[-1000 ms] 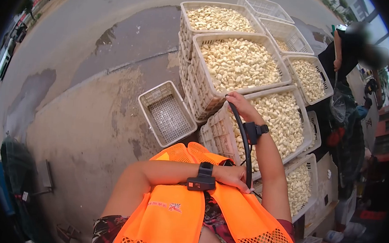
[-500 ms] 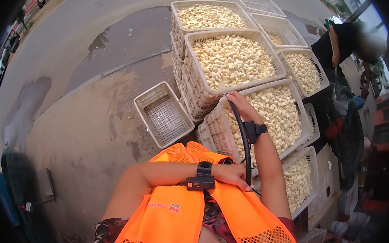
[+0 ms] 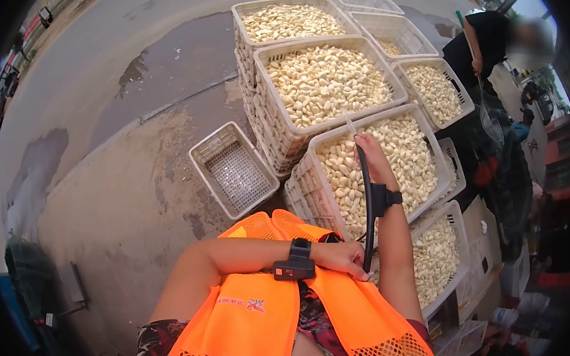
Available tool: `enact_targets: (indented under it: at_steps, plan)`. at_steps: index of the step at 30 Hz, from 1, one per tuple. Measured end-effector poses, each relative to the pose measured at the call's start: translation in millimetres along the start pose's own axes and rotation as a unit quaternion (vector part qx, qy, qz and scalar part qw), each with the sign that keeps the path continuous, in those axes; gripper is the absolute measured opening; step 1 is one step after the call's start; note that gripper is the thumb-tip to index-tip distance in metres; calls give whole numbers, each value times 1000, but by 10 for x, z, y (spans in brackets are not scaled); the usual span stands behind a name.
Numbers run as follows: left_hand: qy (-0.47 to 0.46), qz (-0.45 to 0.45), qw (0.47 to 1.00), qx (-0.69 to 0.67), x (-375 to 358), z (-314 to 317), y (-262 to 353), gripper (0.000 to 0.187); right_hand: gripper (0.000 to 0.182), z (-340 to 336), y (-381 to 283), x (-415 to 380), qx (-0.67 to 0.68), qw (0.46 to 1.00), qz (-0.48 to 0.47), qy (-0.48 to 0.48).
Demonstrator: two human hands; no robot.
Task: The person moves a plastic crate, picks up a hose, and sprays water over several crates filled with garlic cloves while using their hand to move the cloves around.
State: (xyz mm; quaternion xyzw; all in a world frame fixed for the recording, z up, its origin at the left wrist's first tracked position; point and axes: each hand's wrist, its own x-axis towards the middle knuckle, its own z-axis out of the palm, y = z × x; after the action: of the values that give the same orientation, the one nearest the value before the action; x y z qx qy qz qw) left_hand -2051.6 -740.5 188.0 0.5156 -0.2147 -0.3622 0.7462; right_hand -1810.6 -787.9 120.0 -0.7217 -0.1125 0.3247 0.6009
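Observation:
My right hand (image 3: 375, 159) is closed on the upper part of a curved black rod (image 3: 368, 207), above a white crate (image 3: 306, 173) full of peeled garlic cloves (image 3: 409, 150). A thin pale tip (image 3: 351, 124) sticks out past these fingers. My left hand (image 3: 345, 257) is wrapped round the rod's lower end, close to the orange vest (image 3: 243, 307). Both wrists wear black devices. Beyond the near crate stands another full crate (image 3: 260, 77) on a stack.
An empty white crate (image 3: 200, 165) sits on the concrete at left. More garlic crates stand behind and at right (image 3: 466, 257). A person in dark clothes (image 3: 486, 37) holds a long-handled mesh scoop (image 3: 492, 123) at upper right.
My right hand has moved slightly right and down with the rod's upper end. The crates have shifted a little left in view. The other person's scoop has moved slightly left and down.

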Motion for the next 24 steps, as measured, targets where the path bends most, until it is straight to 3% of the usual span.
enact_targets:
  at_steps: [3, 8, 15, 21, 24]
  plan:
    - [19, -37, 999, 36, -55, 27, 82, 30, 31, -41, 96, 37, 0, 1000, -10, -2]
    - [50, 40, 998, -26, -66, 81, -272, 38, 32, -31, 179, 52, -25, 1000, 8, 8]
    - [18, 3, 999, 36, -445, -38, -133, 38, 32, 83, 147, -28, -33, 997, -9, 76]
    - [12, 70, 997, 1, -1277, -297, 19, 38, 25, 669, 116, 246, -27, 994, -39, 95]
    - [36, 77, 996, 10, -1772, -546, -233, 35, 25, 1215, -58, 351, -56, 988, -15, 142]
